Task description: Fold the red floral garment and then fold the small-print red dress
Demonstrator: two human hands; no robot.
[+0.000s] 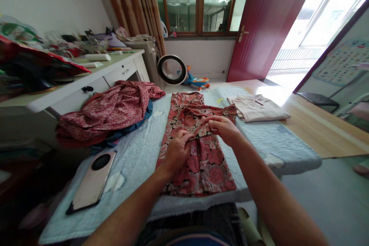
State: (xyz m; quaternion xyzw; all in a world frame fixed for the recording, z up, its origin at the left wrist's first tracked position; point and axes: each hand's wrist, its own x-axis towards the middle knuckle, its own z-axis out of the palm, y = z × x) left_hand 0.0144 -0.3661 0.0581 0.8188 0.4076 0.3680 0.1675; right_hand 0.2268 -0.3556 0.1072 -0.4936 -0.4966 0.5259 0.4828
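Observation:
A red floral garment (201, 161) lies spread lengthwise on a pale blue padded surface (138, 153). My left hand (176, 150) and my right hand (223, 127) meet over its middle. Both pinch a folded strip of the fabric between fingers and thumb, lifting it slightly off the rest of the garment. The far part of the garment (186, 102) lies flat beyond my hands.
A heap of red patterned clothes (112, 109) sits at the left. A folded beige garment (258, 108) lies at the far right. A phone (93, 180) rests at the near left. A cluttered desk (72, 80) stands at the left, and a red door (259, 27) beyond.

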